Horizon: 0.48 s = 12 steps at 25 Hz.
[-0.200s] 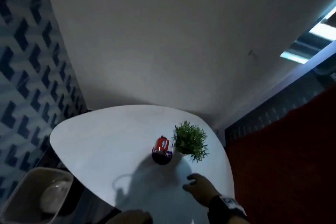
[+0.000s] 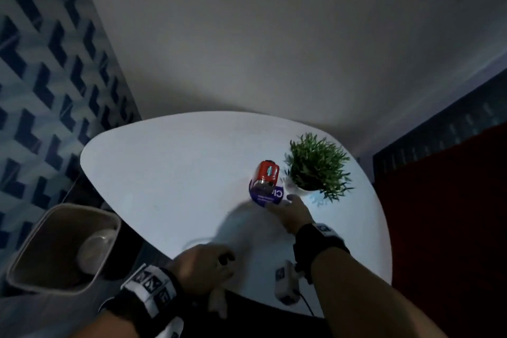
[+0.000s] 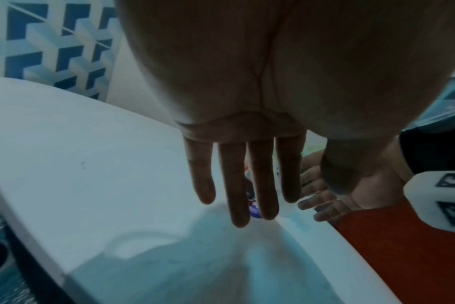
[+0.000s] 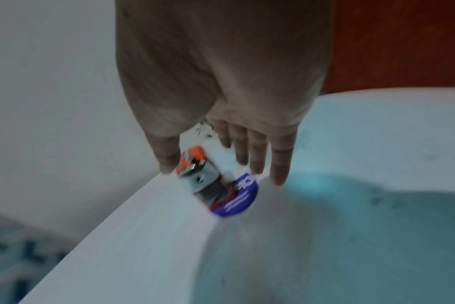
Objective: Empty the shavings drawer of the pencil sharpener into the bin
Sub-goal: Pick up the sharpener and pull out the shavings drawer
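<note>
We stand at the white table [image 2: 170, 173], with the open-topped bin [image 2: 41, 244] on the floor off its edge at about 8 o'clock from the table's middle. A small potted plant [image 2: 318, 164] sits toward 2 o'clock, and just beside it, at its 9 o'clock, stands the pencil sharpener [image 2: 265, 184]: red body on top, a round purple base below, its long axis upright. It lies at 12 o'clock from our right hand [image 2: 293, 212], which is much the nearer; the wrist view shows those fingers [image 4: 257, 152] straight and spread over the sharpener, thumb to one side, nothing gripped yet, and blur hides whether they touch it. Our left hand [image 2: 203, 266] hangs over the near table edge, well apart from the sharpener at its 7 o'clock, fingers [image 3: 234, 185] straight and empty. We judge the right hand should take the sharpener, the bin lying on the left hand's side.
</note>
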Available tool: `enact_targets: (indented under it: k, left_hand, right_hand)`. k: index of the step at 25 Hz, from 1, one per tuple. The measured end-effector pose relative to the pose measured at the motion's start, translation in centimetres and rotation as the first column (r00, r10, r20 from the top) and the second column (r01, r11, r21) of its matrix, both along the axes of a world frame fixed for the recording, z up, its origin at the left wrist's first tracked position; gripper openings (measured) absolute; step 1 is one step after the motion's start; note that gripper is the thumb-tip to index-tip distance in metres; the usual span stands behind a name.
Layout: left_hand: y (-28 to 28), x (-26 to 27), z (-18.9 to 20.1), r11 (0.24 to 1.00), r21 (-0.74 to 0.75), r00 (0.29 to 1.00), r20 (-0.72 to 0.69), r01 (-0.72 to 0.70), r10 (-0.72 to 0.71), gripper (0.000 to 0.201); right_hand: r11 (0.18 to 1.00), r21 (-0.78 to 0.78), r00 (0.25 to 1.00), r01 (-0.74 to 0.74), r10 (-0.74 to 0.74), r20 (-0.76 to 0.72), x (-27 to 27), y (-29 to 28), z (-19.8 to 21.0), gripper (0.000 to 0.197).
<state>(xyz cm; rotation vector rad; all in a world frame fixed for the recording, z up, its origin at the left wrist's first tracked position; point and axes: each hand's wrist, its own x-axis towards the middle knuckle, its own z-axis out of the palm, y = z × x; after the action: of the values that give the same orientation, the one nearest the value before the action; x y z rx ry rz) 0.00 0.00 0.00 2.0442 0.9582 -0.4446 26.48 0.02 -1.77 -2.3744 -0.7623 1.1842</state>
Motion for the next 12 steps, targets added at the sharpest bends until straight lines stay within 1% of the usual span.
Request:
enact_targets:
  k: [1,2,3,4,5,6,7,8,9,10,12]
  left_hand:
    - [1.2,-0.5,-2.1,0.998,0.057,1.000,0.005,-0.004,0.004,0.040]
    - [1.7,-1.2,-3.6,0.995,0.096,1.000,0.014,-0.011,0.010,0.037]
    - [2.4,-1.7,-4.8,0.993,0.118,1.000,0.000,-0.008,0.008,0.036]
    - [3.0,-2.2,-5.4,0.989,0.148,1.000,-0.023,-0.006,0.010,0.036]
    - [3.9,-2.4,-5.4,0.982,0.189,1.000,-0.021,-0.017,0.021,0.037]
    - [4.5,-2.4,-5.4,0.972,0.228,0.999,0.010,-0.053,0.052,0.037]
    - [4.6,-2.6,-5.3,0.956,0.272,0.993,0.074,-0.106,0.089,0.037]
    - [4.6,-2.7,-4.9,0.940,0.301,0.985,0.118,-0.157,0.127,0.037]
    - [4.4,-2.9,-4.7,0.930,0.325,0.980,0.150,-0.171,0.128,0.037]
    - [3.9,-3.2,-4.2,0.928,0.332,0.979,0.160,-0.170,0.122,0.037]
    - [3.5,-4.1,-3.9,0.931,0.315,0.977,0.164,-0.183,0.137,0.038]
  right_hand:
    - [0.997,0.056,0.999,0.052,-0.052,0.008,-1.1,0.7,-2.1,0.060]
    - [0.989,0.115,0.996,0.088,-0.090,0.011,-1.5,1.6,-5.2,0.069]
    - [0.985,0.136,0.992,0.108,-0.116,0.050,-1.9,2.1,-7.7,0.079]
    - [0.974,0.188,0.986,0.126,-0.143,0.083,-2.0,2.4,-10.1,0.091]
    - [0.959,0.225,0.975,0.172,-0.198,0.098,-2.0,2.7,-11.3,0.107]
    - [0.936,0.278,0.961,0.218,-0.255,0.106,-2.2,2.7,-12.2,0.119]
    - [0.919,0.308,0.948,0.246,-0.295,0.122,-2.2,2.5,-12.7,0.120]
    - [0.896,0.357,0.934,0.263,-0.330,0.140,-2.1,2.4,-12.8,0.114]
    - [0.879,0.384,0.919,0.283,-0.363,0.154,-2.0,2.4,-12.6,0.109]
    - [0.853,0.429,0.913,0.298,-0.386,0.134,-2.0,2.4,-12.0,0.105]
    - [0.839,0.446,0.912,0.311,-0.395,0.108,-2.6,3.1,-11.2,0.104]
